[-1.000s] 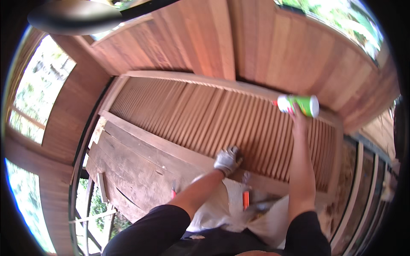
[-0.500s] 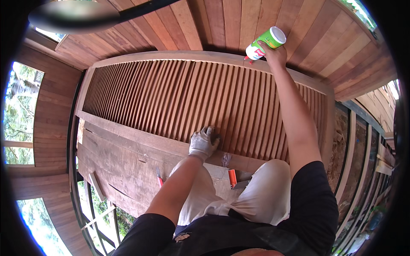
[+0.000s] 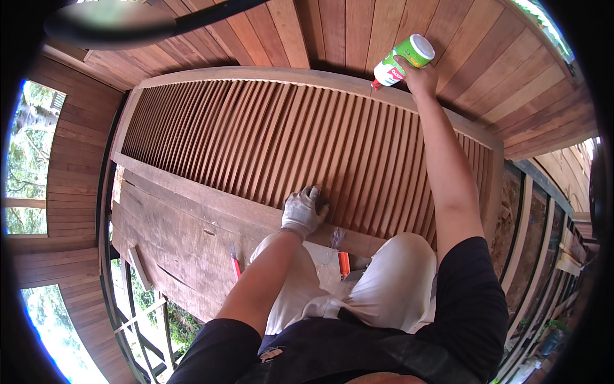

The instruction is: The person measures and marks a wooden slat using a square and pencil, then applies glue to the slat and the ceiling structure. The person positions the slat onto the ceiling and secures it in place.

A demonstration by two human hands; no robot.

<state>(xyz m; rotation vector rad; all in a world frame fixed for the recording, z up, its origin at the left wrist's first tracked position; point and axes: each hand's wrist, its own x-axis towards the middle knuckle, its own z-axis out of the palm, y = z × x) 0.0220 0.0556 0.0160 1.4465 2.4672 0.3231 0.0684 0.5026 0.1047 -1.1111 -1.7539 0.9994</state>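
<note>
A louvered wooden panel [image 3: 268, 147] with many slats lies in front of me, framed by flat rails. Over its far rail [image 3: 332, 82], my bare right hand [image 3: 419, 73] grips a green and white glue bottle [image 3: 404, 56], tipped so its red nozzle [image 3: 376, 84] points down at the rail's inner edge. A pale line of glue shows along the far slat ends to the left. My left hand [image 3: 304, 210], in a grey-white work glove, rests on the near rail and slat ends with its fingers curled; what is under them, if anything, is hidden.
Below the panel is a worn plywood surface [image 3: 173, 230]. A red-handled tool [image 3: 235, 262] lies left of my legs, and an orange-handled tool [image 3: 344, 264] between them. A small wood strip [image 3: 138, 267] sits at the left edge. Plank walls [image 3: 364, 32] rise behind.
The bottle has shifted slightly right and up in view, its nozzle still near the far rail. My left hand keeps its place on the near rail. The whole view has tilted a little.
</note>
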